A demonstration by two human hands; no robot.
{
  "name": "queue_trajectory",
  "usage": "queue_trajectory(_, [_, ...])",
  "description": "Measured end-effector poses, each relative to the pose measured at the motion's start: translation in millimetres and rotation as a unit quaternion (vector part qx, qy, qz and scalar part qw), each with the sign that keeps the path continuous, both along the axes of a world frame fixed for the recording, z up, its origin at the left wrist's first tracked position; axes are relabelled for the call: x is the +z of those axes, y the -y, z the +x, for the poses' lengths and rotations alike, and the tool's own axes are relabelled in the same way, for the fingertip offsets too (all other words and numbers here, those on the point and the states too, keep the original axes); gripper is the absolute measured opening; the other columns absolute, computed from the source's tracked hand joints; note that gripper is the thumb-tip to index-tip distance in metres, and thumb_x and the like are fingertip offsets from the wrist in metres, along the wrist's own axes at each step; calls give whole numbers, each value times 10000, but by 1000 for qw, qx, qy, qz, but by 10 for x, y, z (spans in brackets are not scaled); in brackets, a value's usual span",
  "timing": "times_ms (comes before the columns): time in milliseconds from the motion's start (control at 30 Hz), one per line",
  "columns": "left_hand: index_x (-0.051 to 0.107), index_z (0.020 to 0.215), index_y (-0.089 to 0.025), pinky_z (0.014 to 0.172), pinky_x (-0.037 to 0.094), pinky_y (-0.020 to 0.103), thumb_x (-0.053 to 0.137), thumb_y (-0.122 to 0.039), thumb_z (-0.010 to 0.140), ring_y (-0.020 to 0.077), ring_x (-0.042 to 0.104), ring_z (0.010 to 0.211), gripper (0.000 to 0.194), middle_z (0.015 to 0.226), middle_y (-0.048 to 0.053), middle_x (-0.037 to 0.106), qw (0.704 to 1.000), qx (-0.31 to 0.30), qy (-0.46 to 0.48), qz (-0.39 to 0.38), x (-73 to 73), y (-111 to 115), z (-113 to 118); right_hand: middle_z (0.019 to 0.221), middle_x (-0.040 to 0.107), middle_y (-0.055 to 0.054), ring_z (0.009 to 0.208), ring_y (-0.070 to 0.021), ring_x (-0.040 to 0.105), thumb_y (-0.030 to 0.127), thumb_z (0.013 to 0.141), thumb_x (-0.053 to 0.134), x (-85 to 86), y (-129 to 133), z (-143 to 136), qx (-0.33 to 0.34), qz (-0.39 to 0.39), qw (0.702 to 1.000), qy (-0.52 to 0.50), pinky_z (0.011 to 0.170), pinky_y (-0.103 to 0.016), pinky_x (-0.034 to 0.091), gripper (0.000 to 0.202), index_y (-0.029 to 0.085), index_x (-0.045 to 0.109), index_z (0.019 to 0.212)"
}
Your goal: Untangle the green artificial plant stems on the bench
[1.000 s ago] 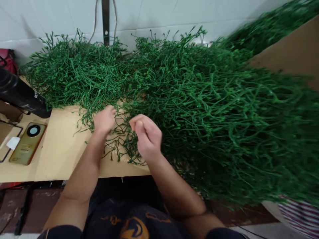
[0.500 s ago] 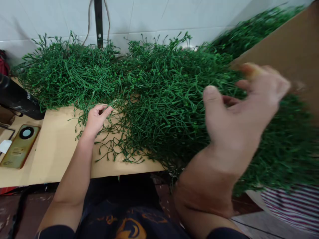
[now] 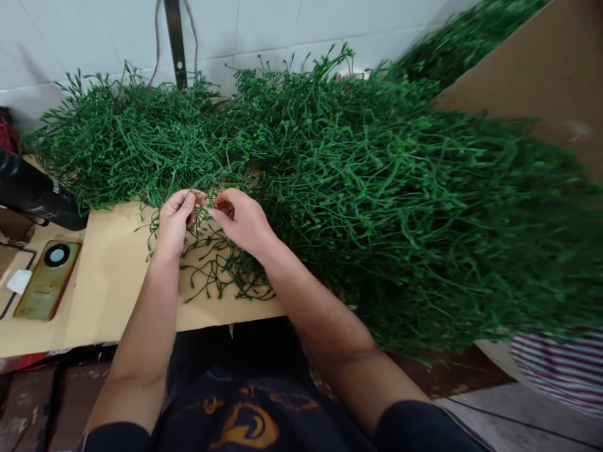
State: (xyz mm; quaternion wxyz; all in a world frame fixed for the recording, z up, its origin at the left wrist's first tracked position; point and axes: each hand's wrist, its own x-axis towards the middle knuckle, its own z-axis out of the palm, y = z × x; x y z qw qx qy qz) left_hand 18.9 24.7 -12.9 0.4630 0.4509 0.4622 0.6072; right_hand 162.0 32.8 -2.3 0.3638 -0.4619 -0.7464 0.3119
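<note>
Left hand: left hand (image 3: 175, 216) — fingers curled, thumb and forefinger pinched on a thin green sprig (image 3: 203, 202) at the near edge of the heap.
Right hand: right hand (image 3: 241, 218) — fingertips closed on the same sprig from the other side; the two hands almost touch.
Sprig position: between the two hands, just above the table (image 3: 108, 282), its free strands trailing toward the person.
Long axis: roughly left–right, spanning the fingertips.
Heap: green sprig pile (image 3: 377, 188) lies beyond and to the right — nearer the right hand.
Periphery: phone (image 3: 47, 279), well apart at left.
</note>
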Motion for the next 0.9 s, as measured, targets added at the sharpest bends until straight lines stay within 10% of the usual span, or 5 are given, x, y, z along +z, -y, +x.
queue_trajectory(233, [623, 693, -164, 381, 291, 152, 705, -418, 659, 45, 446, 481, 270, 668, -4, 585, 996, -13, 90, -19, -20, -15, 7, 861, 575, -36, 770, -120, 547, 438, 801, 499, -159, -5, -135, 112, -66, 981, -146, 671, -252, 445, 308, 171, 498, 955])
queue_trajectory(467, [601, 652, -153, 358, 256, 138, 702, -362, 686, 15, 361, 404, 235, 546, -42, 489, 996, 16, 88, -30, -15, -57, -55, 618, 410, 28, 581, -85, 363, 330, 842, 438, -146, 77, -195, 65, -32, 997, -22, 578, -232, 291, 222, 178, 435, 681])
queue_trajectory(900, [416, 614, -179, 348, 178, 166, 555, -262, 830, 21, 253, 374, 270, 503, -65, 372, 987, 99, 109, -62, -32, -116, -120, 645, 529, -20, 573, -119, 434, 256, 884, 351, 3, 426, -255, 78, 60, 987, 130, 561, -247, 278, 236, 174, 536, 761])
